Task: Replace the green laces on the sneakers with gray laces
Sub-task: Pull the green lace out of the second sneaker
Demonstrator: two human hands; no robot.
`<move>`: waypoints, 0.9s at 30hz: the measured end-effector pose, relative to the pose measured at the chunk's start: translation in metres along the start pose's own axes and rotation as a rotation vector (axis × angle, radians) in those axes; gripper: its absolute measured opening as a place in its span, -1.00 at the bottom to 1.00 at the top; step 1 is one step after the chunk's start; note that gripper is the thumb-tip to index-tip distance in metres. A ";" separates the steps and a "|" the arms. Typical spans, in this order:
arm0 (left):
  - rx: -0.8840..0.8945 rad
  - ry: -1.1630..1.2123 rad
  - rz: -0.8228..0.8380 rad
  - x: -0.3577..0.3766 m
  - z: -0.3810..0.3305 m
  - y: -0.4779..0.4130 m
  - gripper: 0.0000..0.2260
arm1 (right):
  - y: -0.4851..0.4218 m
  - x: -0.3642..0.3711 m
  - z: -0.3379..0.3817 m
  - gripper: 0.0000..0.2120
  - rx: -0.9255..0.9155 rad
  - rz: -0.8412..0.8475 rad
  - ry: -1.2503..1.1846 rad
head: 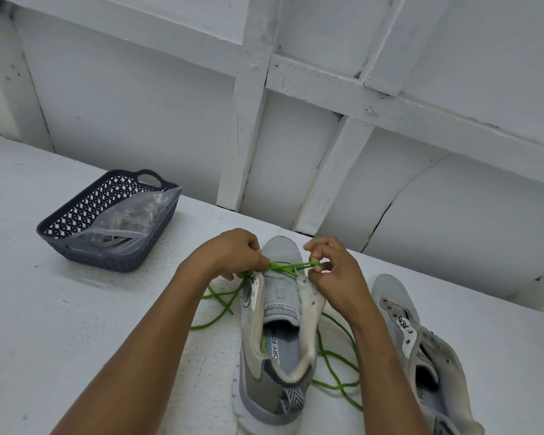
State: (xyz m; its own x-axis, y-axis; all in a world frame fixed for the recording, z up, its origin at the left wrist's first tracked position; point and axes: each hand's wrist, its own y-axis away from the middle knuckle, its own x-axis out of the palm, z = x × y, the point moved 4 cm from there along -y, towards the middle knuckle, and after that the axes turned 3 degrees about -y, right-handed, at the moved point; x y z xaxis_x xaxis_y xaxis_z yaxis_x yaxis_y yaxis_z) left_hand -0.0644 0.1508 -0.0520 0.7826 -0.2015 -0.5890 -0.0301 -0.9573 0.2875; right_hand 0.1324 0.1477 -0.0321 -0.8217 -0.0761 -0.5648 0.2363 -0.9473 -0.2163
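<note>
At lower centre of the frame, we pinch the green lace [291, 266] with left hand [233, 252] and right hand [333, 271], its span lying crosswise over the sneaker [280, 334] toe, between both hands.

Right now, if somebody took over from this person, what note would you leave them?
Left hand and right hand each pinch the green lace at the toe-end eyelets of the middle sneaker.
Upper eyelets are already empty.
The second sneaker shows no lace.
Left: free this lace, thread gray ones in both.
A plastic bag sits in the basket, contents unclear.
</note>
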 end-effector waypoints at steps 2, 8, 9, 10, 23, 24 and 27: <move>-0.003 0.001 0.004 0.002 -0.002 0.000 -0.80 | 0.002 0.000 0.004 -0.58 -0.026 0.065 -0.060; -0.004 -0.001 0.011 0.007 -0.005 -0.002 -0.82 | 0.006 0.004 0.011 -0.75 0.088 0.221 -0.274; -0.006 -0.002 0.012 0.008 -0.005 -0.002 -0.83 | 0.007 0.003 0.012 -0.76 0.111 0.234 -0.268; -0.008 -0.001 0.014 0.008 -0.005 -0.003 -0.83 | 0.008 0.003 0.014 -0.75 0.128 0.253 -0.238; 0.004 -0.015 0.014 0.006 -0.004 -0.001 -0.85 | 0.002 0.012 0.037 -0.79 0.104 0.260 0.170; 0.004 -0.014 0.016 0.006 -0.003 -0.001 -0.85 | 0.004 0.012 0.036 -0.78 0.107 0.227 0.061; -0.001 -0.006 0.016 0.006 -0.003 -0.002 -0.83 | 0.006 0.011 0.033 -0.75 0.151 0.121 -0.239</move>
State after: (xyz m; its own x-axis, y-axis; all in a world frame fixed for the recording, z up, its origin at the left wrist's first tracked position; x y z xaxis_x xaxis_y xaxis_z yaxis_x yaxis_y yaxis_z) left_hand -0.0582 0.1522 -0.0539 0.7785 -0.2182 -0.5885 -0.0424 -0.9538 0.2975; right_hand 0.1076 0.1308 -0.0136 -0.8951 -0.2453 -0.3724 0.2749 -0.9611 -0.0278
